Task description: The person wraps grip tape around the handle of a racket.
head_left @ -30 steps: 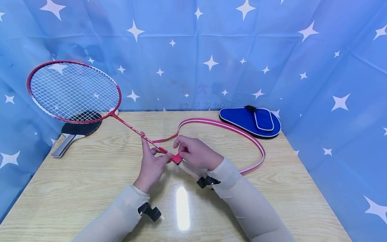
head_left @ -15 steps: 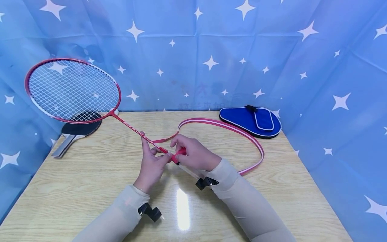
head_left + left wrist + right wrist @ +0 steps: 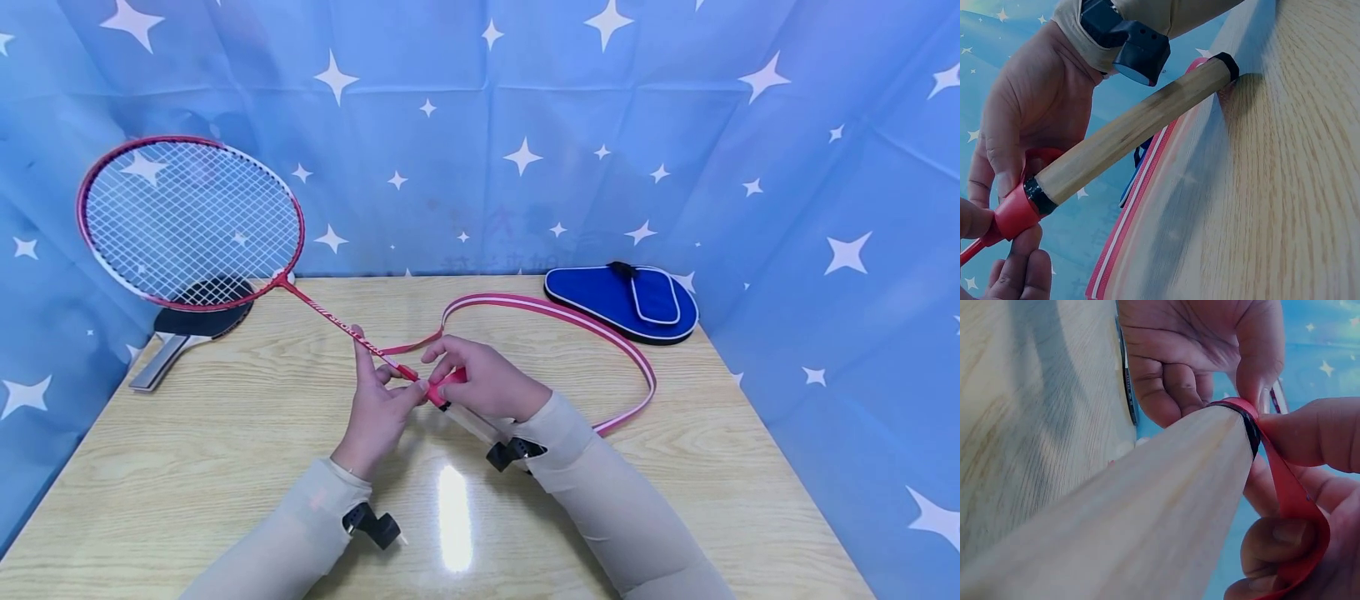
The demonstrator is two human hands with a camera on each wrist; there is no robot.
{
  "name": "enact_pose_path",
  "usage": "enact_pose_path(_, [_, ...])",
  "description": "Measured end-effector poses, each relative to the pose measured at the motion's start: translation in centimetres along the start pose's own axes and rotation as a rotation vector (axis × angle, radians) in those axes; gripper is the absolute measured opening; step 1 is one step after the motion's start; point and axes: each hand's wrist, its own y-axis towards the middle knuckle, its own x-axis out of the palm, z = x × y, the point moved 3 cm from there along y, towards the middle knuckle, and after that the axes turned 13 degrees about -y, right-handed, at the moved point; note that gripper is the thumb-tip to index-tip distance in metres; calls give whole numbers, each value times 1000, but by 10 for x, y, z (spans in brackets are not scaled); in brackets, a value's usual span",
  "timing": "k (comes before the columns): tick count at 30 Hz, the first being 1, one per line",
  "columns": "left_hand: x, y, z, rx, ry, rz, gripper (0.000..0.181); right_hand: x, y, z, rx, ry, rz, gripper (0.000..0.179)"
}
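A red-and-white badminton racket (image 3: 195, 221) is held at a slant, its head raised at the left. My left hand (image 3: 377, 417) pinches it where the shaft meets the handle, one finger extended along the shaft. In the left wrist view the handle (image 3: 1135, 128) is bare wood with black bands at both ends. Red grip tape (image 3: 1297, 500) goes round the handle's top, just past the black band. My right hand (image 3: 491, 383) grips this tape between thumb and curled fingers close to the wrap. The tape's long white-striped tail loops over the table.
On the wooden table (image 3: 225, 467), a black table tennis paddle (image 3: 168, 358) lies at the left, partly behind the strings. A small white ball (image 3: 289, 277) sits by the racket's throat in this view. At the back right lies a blue paddle case (image 3: 592, 292). A starry curtain (image 3: 465, 125) stands behind.
The racket's head has turned a little, its upper rim rising and its left edge shifting right. My right hand has moved slightly at the tape, while my left hand stays nearly in place.
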Motion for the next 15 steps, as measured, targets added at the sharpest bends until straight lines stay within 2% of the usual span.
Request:
enact_pose_path(10, [-2,0,-1,17,14,1,122,2,-1,0,14,52,6,38])
enact_pose_path(15, [-1,1,0,48,-29,-5,102,2,-1,0,16,45,-3,38])
